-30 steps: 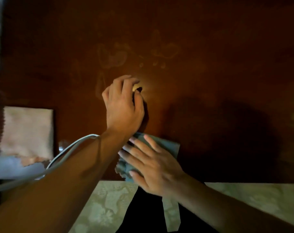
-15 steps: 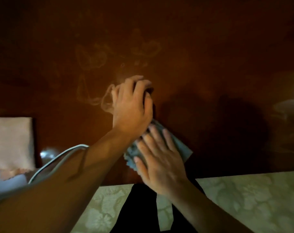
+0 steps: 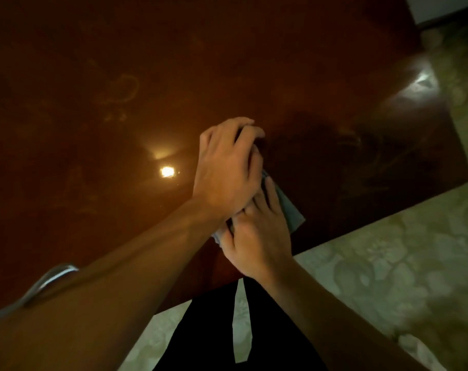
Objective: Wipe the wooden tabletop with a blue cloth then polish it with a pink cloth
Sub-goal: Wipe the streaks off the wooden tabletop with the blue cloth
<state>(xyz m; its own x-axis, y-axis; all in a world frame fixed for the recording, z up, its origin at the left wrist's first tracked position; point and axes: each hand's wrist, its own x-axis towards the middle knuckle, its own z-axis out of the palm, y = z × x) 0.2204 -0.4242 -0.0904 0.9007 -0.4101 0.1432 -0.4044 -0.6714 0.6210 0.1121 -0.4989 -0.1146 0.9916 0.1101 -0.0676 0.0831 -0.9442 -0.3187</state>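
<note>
On the glossy dark-brown wooden bench (image 3: 99, 162), a folded blue-grey cloth (image 3: 290, 210) lies near the front edge, pressed flat under the right hand (image 3: 257, 236), whose fingers are straight on it. The left hand (image 3: 227, 170) crosses just above, fingers curled (whether it grips anything I cannot tell). Pale smear rings (image 3: 120, 89) mark the wood; a lamp glare (image 3: 167, 171) sits beside the left hand.

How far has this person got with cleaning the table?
Early on, it seems. Both hands are on the blue cloth: the right hand presses it flat on the tabletop, and the left hand is curled over its far end. Pale smears show on the wood, so wiping is unfinished. No pink cloth is in view; polishing remains.
</note>
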